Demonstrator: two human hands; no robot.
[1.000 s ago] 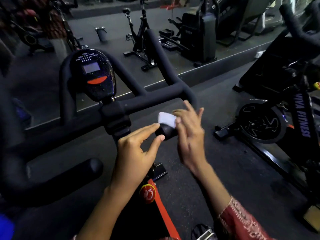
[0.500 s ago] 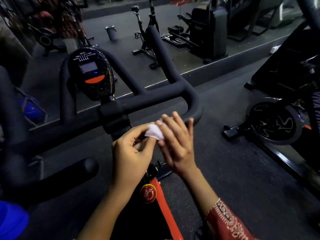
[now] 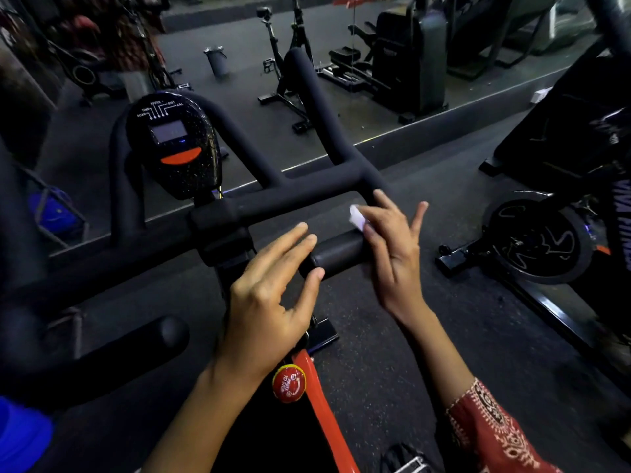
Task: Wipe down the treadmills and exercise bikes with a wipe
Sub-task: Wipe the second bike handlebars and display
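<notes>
A small white wipe (image 3: 356,216) is pinched between the thumb and fingers of my right hand (image 3: 392,254). That hand lies against the right side of a short black foam grip (image 3: 338,256) of the exercise bike's handlebar (image 3: 307,196). My left hand (image 3: 269,298) is at the grip's left end with its fingers stretched out. Its thumb tip touches the grip, and it holds nothing. The bike's black console (image 3: 174,148) with an orange button stands up to the left.
A red stop knob (image 3: 288,384) sits on the orange frame (image 3: 324,418) below my hands. A second exercise bike with a flywheel (image 3: 534,242) stands close on the right. A wall mirror ahead reflects more gym machines. A blue object (image 3: 20,435) is at bottom left.
Both hands held the wipe together half a second ago. My left hand has let go and the hands have parted. The right hand carried the wipe to the right side of the grip.
</notes>
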